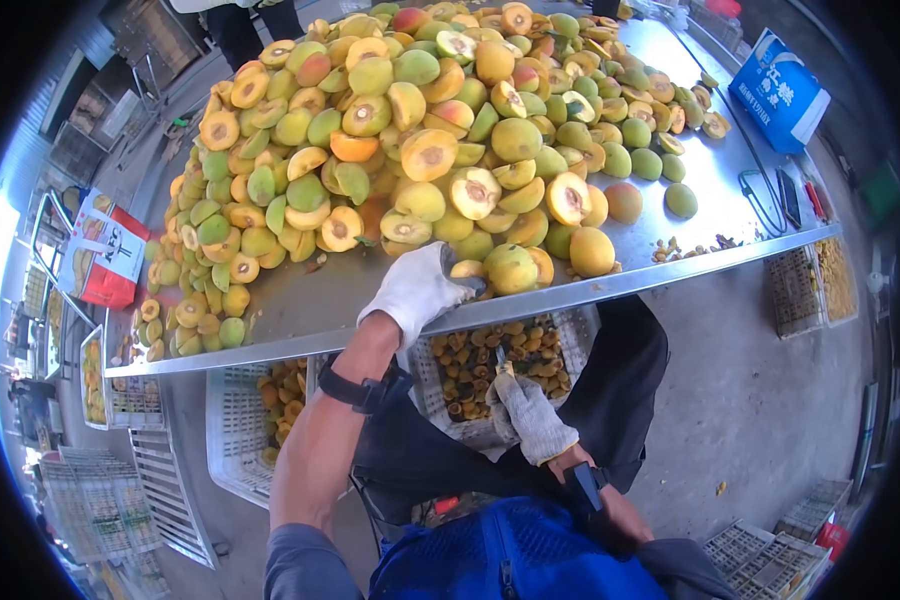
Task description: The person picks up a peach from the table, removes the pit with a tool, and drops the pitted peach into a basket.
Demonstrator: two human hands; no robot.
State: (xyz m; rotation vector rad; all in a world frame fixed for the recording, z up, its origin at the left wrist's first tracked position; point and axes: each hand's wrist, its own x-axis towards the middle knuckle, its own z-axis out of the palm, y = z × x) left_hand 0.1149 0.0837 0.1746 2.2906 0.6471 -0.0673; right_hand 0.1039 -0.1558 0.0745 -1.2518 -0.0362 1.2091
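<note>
Left hand [417, 290], gloved, closed on a fruit [467, 270] at the table [300, 300] edge, 6 o'clock of the pile [420, 130]. Right hand [530, 415] grips a small tool over the crate [580, 330] of pits — blade not clear. Risk, judged: pulling from the pile's foot could roll neighbours off the edge — or the tool nicks the glove.

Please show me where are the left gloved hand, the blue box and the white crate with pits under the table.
left gloved hand [417, 290], head view, on the back of the white glove.
blue box [778, 90], head view, on its printed side face.
white crate [582, 335], head view, on its right rim.
</note>
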